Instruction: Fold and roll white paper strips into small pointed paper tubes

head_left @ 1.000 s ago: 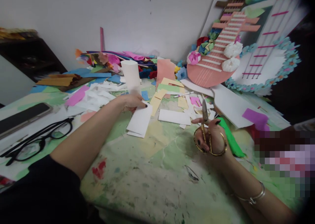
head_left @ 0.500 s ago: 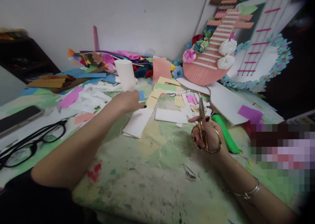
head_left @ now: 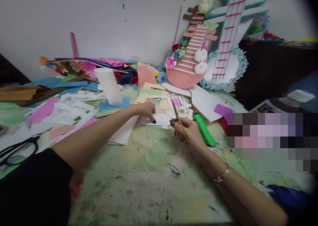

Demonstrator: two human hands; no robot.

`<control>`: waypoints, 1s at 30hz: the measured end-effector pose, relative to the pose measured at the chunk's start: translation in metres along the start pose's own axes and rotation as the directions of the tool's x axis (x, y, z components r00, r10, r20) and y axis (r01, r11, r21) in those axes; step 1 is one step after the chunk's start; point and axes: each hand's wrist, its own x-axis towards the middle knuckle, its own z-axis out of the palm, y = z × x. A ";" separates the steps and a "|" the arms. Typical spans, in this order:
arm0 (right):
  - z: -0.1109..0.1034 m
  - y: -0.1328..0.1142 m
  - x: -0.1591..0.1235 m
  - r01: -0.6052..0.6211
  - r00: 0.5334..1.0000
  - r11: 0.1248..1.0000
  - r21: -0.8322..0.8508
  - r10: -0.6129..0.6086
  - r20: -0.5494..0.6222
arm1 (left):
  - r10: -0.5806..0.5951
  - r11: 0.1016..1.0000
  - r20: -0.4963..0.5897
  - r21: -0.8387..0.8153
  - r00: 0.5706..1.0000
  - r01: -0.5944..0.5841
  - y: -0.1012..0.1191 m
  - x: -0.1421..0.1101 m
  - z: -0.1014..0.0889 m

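Note:
My left hand (head_left: 146, 111) hovers low at a white paper rectangle (head_left: 161, 119), thumb stretched down toward it and apart from the forefinger. The other fingertips are hidden behind the hand. My right hand (head_left: 190, 133) holds gold-handled scissors (head_left: 175, 109), with the blades pointing up and away; the handle loops are partly covered by my fingers. A larger white sheet (head_left: 122, 135) lies under my left forearm. Just right of my right hand is a bright green roll (head_left: 205, 130).
A white cylinder (head_left: 107, 86) stands on blue paper (head_left: 121, 103) at the left. Behind are paper scraps (head_left: 77, 103) and decorated paper instruments (head_left: 187, 75) against the wall. Black glasses (head_left: 21, 149) lie at far left. A pen (head_left: 165, 97) rests among the scraps.
My left hand has moved right, from beside the cylinder and larger white sheet to the white paper rectangle. The scissors stay in my right hand, now turned more sideways. The view has shifted right.

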 end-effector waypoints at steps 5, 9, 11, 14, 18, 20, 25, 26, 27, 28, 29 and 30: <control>-0.001 -0.006 -0.003 0.025 1.000 0.998 0.056 -0.026 0.012 | -0.044 0.982 0.091 -0.180 0.995 0.060 0.011 -0.013 -0.010; -0.004 -0.005 -0.004 0.068 0.991 0.991 0.112 -0.080 0.106 | -0.068 0.884 -0.048 -0.466 0.997 0.038 0.019 -0.033 -0.014; -0.004 -0.002 -0.002 0.014 0.992 0.997 0.077 -0.024 0.126 | -0.109 0.783 -0.140 -0.622 0.984 -0.001 0.020 -0.040 -0.013; -0.003 0.002 0.001 -0.079 0.994 0.997 0.013 0.078 0.070 | -0.179 0.592 -0.235 -0.801 0.955 -0.086 0.022 -0.048 -0.006; 0.000 0.001 -0.002 -0.080 0.989 0.984 0.160 0.057 0.138 | -0.239 0.353 -0.266 -0.920 0.934 -0.172 0.029 -0.052 0.004; 0.001 -0.001 -0.006 -0.070 0.978 0.953 0.294 0.008 0.207 | -0.266 0.254 -0.279 -0.944 0.923 -0.212 0.032 -0.051 0.007; 0.007 0.001 -0.015 -0.179 0.921 0.887 0.426 -0.001 0.390 | -0.303 0.080 -0.289 -0.957 0.908 -0.278 0.040 -0.050 0.011; 0.009 0.003 -0.016 -0.185 0.910 0.882 0.433 -0.013 0.414 | -0.303 0.059 -0.281 -0.959 0.911 -0.277 0.041 -0.050 0.011; 0.009 0.004 -0.016 -0.178 0.905 0.880 0.440 -0.029 0.424 | -0.302 0.042 -0.273 -0.961 0.913 -0.274 0.042 -0.051 0.012; 0.010 0.005 -0.017 -0.166 0.904 0.881 0.443 -0.044 0.426 | -0.301 0.028 -0.267 -0.962 0.915 -0.272 0.043 -0.052 0.012; 0.010 0.005 -0.017 -0.157 0.902 0.883 0.442 -0.054 0.428 | -0.300 0.016 -0.264 -0.962 0.917 -0.272 0.044 -0.053 0.012; 0.009 0.004 -0.017 -0.152 0.900 0.887 0.437 -0.059 0.432 | -0.300 0.008 -0.262 -0.962 0.917 -0.273 0.045 -0.053 0.013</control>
